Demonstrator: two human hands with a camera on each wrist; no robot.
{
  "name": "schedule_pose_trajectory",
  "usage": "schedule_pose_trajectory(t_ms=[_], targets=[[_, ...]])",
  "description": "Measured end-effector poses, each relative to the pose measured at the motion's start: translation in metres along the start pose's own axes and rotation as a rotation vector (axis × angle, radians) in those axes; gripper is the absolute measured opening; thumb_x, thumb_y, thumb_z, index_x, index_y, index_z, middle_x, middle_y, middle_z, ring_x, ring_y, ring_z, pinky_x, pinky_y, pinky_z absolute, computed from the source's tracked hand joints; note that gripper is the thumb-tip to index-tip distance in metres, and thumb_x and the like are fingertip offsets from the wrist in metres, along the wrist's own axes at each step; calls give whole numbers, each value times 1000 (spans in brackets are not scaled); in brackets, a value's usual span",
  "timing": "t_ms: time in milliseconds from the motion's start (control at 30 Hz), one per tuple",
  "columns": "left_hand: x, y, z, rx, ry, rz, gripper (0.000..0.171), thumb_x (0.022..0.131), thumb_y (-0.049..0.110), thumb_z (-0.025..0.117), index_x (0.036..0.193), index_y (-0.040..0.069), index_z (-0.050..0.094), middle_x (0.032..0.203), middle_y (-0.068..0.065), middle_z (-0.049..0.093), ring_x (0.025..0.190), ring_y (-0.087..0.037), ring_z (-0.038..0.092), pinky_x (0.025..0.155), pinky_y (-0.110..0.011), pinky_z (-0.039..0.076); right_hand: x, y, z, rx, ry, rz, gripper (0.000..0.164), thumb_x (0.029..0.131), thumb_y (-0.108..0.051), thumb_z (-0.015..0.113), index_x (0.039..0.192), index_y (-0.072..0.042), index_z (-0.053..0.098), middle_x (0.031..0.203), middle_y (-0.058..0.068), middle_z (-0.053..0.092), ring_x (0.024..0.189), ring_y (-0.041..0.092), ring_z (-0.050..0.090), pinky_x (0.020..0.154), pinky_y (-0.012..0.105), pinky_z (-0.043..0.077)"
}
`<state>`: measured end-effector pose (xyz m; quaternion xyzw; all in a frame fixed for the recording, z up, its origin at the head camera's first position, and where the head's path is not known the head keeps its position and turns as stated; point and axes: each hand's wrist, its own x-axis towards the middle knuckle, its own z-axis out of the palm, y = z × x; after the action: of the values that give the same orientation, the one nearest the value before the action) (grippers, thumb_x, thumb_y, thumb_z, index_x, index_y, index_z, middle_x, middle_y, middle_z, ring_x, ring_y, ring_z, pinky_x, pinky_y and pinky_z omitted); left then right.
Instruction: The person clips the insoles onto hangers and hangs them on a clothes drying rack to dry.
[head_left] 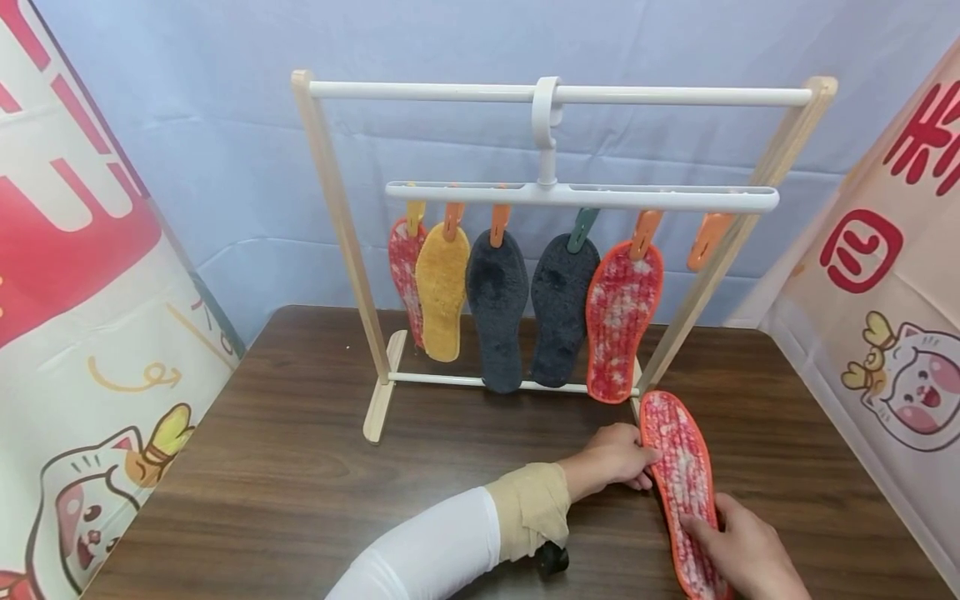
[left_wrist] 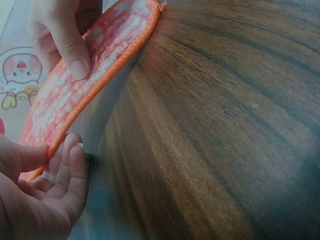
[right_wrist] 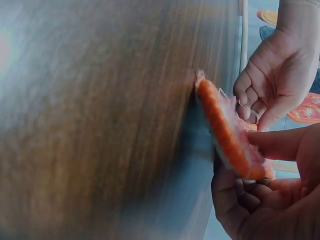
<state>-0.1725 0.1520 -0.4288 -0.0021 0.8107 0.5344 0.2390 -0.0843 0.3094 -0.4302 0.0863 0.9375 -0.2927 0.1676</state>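
Both hands hold one red-and-white fuzzy insole [head_left: 681,467] with an orange edge, tilted over the table at the right. My left hand [head_left: 617,457] pinches its side edge near the upper end; in the left wrist view the thumb lies on the fuzzy face and the fingers sit behind. My right hand [head_left: 746,546] grips the lower part, thumb across the face, fingers underneath. In the right wrist view the insole [right_wrist: 227,132] shows nearly edge-on between the two hands. Above hangs a similar red insole [head_left: 624,321] from an orange clip [head_left: 645,233].
A wooden rack [head_left: 341,208] carries a white hanger [head_left: 581,196]. From it hang two dark grey insoles, a yellow insole [head_left: 442,292] and another red one at the left. An orange clip [head_left: 708,242] at the right end holds nothing. Printed cloths stand on both sides of the brown table [head_left: 247,467].
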Motion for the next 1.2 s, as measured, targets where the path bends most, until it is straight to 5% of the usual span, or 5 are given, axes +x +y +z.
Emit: schedule_pose_trajectory(t_ms=[233,633,1200], targets=[[-3,3,-5,41,-4,42,21,96,18,72,78,11,65,57,-5,65,53,-16,68,52,-27,55,-5,-6,0,65,-12,30,54,101,-38,59,128,8,52,79,0,60,68,17,55,59,33,45],[-11,13,-17,114,-21,115,16,97,26,71,86,16,66,59,1,65,52,-10,63,53,-24,51,-10,-12,-2,124,23,43,42,102,-39,59,114,1,56,73,1,57,62,16,55,53,32,44],[-15,21,-26,130,-18,163,14,98,28,69,90,17,67,60,3,65,53,-10,62,53,-24,49,-12,-22,-10,105,40,32,47,103,-43,57,115,2,54,75,1,58,65,16,54,55,32,43]])
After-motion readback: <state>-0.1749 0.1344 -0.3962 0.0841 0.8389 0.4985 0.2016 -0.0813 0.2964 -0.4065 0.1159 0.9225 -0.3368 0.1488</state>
